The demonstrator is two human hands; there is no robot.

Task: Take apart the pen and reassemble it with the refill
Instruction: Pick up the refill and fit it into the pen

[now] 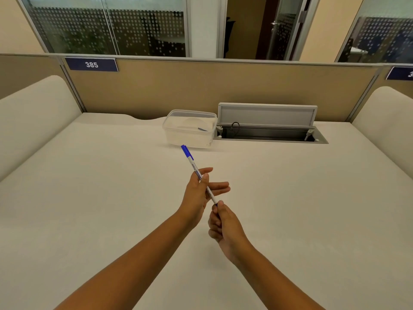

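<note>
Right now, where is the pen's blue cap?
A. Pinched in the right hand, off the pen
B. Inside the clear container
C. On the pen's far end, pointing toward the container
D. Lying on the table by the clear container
C: the blue cap sits on the far end of the pen, while the left hand holds the barrel and the right hand pinches the near end.

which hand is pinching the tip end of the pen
The right hand: its fingertips pinch the near, lower end of the pen. The left hand holds the barrel at the middle, fingers mostly straight, nearer the blue cap.
</note>
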